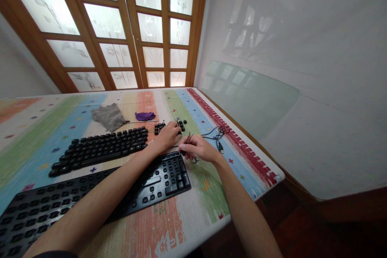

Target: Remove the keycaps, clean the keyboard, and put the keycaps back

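From where I stand, the keyboard (155,187) lies closest to the person on the desk (208,197), mostly bare sockets, with some seated keys (171,189) at its number-pad end. I judge the step in hand to be work on single keys; whether they are going on or coming off, I cannot tell. The right hand (198,148), at the keyboard's far corner, has thumb and fingers pinched on a small dark piece (183,152). The left hand (169,134) reaches beyond that corner to loose keys (182,123); I cannot tell whether it grips one. The next move probably calls for a steady pinch, squared over one socket.

Beyond the keyboard, blocky hard-plastic keys (102,148) stand in tight rows. Farther beyond lie a fuzzy, rumpled grey cloth (109,117) and a bunched purple cloth (145,116). Past its number-pad end, a thin black cable (218,132) loops loosely.
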The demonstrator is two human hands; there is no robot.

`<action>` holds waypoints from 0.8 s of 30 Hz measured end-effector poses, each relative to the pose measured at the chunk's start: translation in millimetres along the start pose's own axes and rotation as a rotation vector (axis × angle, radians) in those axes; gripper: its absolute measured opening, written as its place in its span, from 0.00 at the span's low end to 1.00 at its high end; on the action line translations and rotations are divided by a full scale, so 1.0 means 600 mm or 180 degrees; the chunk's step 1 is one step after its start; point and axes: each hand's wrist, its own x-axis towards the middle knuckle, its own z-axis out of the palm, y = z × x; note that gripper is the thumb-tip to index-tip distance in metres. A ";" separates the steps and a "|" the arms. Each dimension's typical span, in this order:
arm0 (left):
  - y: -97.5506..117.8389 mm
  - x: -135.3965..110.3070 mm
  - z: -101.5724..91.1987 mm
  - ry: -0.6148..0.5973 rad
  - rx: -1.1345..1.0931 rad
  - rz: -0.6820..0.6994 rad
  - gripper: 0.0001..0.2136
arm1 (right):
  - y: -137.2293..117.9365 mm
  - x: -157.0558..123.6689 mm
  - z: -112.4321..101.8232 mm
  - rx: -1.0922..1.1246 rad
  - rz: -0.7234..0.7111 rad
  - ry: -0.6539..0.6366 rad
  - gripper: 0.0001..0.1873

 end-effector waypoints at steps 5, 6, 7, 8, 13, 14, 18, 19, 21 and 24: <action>-0.003 0.001 0.006 0.0060 0.0037 -0.0087 0.05 | -0.004 -0.003 -0.003 0.0042 0.0117 -0.0314 0.23; -0.003 0.000 0.006 0.0075 0.0038 -0.0102 0.05 | -0.006 -0.004 -0.003 0.0067 0.0125 -0.0404 0.24; -0.003 -0.002 0.005 0.0090 0.0031 -0.0118 0.06 | -0.008 -0.005 -0.003 0.0104 0.0138 -0.0504 0.25; -0.003 -0.004 0.004 0.0100 0.0013 -0.0133 0.06 | -0.010 -0.006 -0.003 0.0151 0.0158 -0.0602 0.26; 0.009 -0.038 -0.013 0.0195 -0.0416 -0.0222 0.08 | -0.015 -0.009 -0.003 0.0177 0.0200 -0.0825 0.26; 0.014 -0.050 -0.017 0.0234 -0.0571 -0.0225 0.08 | -0.014 -0.009 -0.003 0.0116 0.0188 -0.0810 0.25; 0.043 -0.107 -0.040 0.0184 -0.1107 -0.0139 0.07 | -0.010 -0.009 -0.003 -0.0130 0.0153 -0.0729 0.22; 0.050 -0.121 -0.046 0.0122 -0.1192 -0.0111 0.07 | -0.009 -0.009 -0.002 -0.0162 0.0160 -0.0755 0.21; 0.060 -0.146 -0.056 0.0022 -0.1368 -0.0095 0.08 | -0.008 -0.009 0.000 -0.0167 0.0204 -0.0864 0.19; 0.070 -0.170 -0.067 -0.0064 -0.1623 -0.0097 0.09 | -0.007 -0.010 0.002 -0.0108 0.0279 -0.0999 0.18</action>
